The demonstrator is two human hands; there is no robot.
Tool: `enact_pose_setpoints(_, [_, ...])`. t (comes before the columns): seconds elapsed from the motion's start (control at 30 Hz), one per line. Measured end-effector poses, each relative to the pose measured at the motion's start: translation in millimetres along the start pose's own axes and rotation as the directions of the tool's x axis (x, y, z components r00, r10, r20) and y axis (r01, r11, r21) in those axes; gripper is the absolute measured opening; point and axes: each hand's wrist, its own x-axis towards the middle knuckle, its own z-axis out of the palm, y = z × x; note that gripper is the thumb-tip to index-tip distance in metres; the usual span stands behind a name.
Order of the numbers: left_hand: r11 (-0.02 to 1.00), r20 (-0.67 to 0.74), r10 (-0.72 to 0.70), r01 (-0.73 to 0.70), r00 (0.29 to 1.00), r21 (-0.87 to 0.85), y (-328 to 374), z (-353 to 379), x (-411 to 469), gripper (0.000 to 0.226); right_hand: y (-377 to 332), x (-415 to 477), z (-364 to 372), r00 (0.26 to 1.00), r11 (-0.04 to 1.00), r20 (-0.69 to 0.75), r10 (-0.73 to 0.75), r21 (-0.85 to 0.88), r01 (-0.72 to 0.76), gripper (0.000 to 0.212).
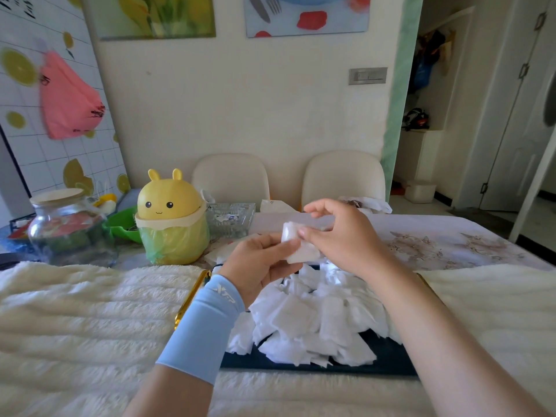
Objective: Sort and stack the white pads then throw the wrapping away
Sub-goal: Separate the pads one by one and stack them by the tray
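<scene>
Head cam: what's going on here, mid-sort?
A person is working over a heap of loose white pads on a dark tray. The left hand grips a small bundle of white pads from below, and the right hand pinches its top edge. Most pads are unsorted. A yellow bunny-shaped bin with a liner stands to the left; whether any wrapping is in it cannot be seen.

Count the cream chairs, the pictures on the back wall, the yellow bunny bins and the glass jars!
Cream padded chairs: 2
Colourful back-wall pictures: 2
Yellow plastic bunny-shaped bin: 1
Clear glass jar with wooden lid: 1
Total: 6
</scene>
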Motion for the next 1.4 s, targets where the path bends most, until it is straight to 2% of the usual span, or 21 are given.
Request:
enact_pose_setpoints(0.07, [0.998,-0.018,0.009,-0.008,1.000,0.058,-2,-2,1,0.023,1,1,-3,0.987,0.984,0.091,0.131,0.110,-0.141,0.037])
enact_pose_setpoints(0.13, [0.997,-0.007,0.010,-0.009,1.000,0.081,-2,-4,1,0.020,2,1,-6,0.962,0.927,0.190,0.194,0.286,-0.244,0.032])
enact_pose_setpoints(0.23, [0.993,0.000,0.004,-0.004,1.000,0.117,-1,-3,0,0.023,4,1,-7,0.957,0.903,0.222,0.188,0.343,-0.257,0.024])
enact_pose_setpoints(0.3, [0.988,-0.062,0.000,0.009,0.998,0.155,-2,-5,2,0.023,7,2,-8,0.967,0.959,0.203,0.155,0.206,-0.197,0.022])
enact_pose_setpoints(0.37, [0.986,-0.155,0.007,0.019,0.988,0.163,-5,-8,5,0.023,6,1,-17,0.967,0.994,0.236,0.092,-0.073,-0.077,0.020])
enact_pose_setpoints(0.43, [0.991,-0.216,0.012,0.017,0.976,0.130,-7,-13,8,0.020,2,-3,-28,0.900,0.933,0.406,0.159,-0.360,-0.002,0.027])
enact_pose_setpoints(0.5, [0.995,-0.244,0.011,0.013,0.970,0.099,-8,-16,9,0.019,-3,-9,-34,0.778,0.827,0.535,0.329,-0.561,0.037,0.044])
enact_pose_setpoints(0.53, [0.996,-0.251,0.011,0.011,0.968,0.089,-8,-17,10,0.019,-4,-11,-34,0.739,0.785,0.552,0.386,-0.618,0.052,0.050])
enact_pose_setpoints(0.6, [0.997,-0.255,0.009,0.010,0.967,0.075,-8,-17,11,0.019,-4,-12,-32,0.734,0.758,0.545,0.406,-0.649,0.062,0.046])
enact_pose_setpoints(0.73, [0.996,-0.284,0.006,0.018,0.959,0.083,-8,-14,11,0.015,-1,-7,-34,0.857,0.881,0.452,0.249,-0.472,-0.008,0.008])
enact_pose_setpoints(0.87, [0.997,-0.371,0.030,0.000,0.928,0.080,-8,-14,12,0.010,-1,-4,-35,0.931,0.994,0.349,0.103,-0.069,-0.085,0.009])
enact_pose_setpoints(0.97, [0.995,-0.375,0.038,-0.001,0.926,0.099,-8,-12,11,0.010,-4,-4,-28,0.935,0.974,0.350,0.052,0.188,-0.124,0.012])
enact_pose_setpoints(1.03, [0.999,-0.329,0.021,-0.004,0.944,0.053,-6,-7,10,0.013,-5,-3,-23,0.941,0.970,0.338,0.032,0.218,-0.111,0.013])
enact_pose_setpoints(1.13, [0.994,-0.159,0.010,-0.027,0.987,-0.104,0,-2,6,0.030,-5,-3,-16,0.962,0.989,0.272,0.028,0.133,-0.066,0.011])
enact_pose_setpoints(1.2, [0.996,-0.079,0.037,-0.043,0.996,-0.080,0,-2,4,0.036,-6,-4,-13,0.970,0.993,0.239,0.032,0.106,-0.059,0.009])
enact_pose_setpoints(1.27, [0.997,-0.104,0.049,-0.055,0.993,-0.050,-2,-3,5,0.034,-5,-4,-11,0.974,0.995,0.224,0.019,0.095,-0.041,0.005])
enact_pose_setpoints(1.4, [0.989,-0.189,0.005,-0.033,0.982,-0.141,-5,-6,8,0.034,-4,-4,-11,0.981,0.998,0.190,-0.042,0.056,0.032,0.011])
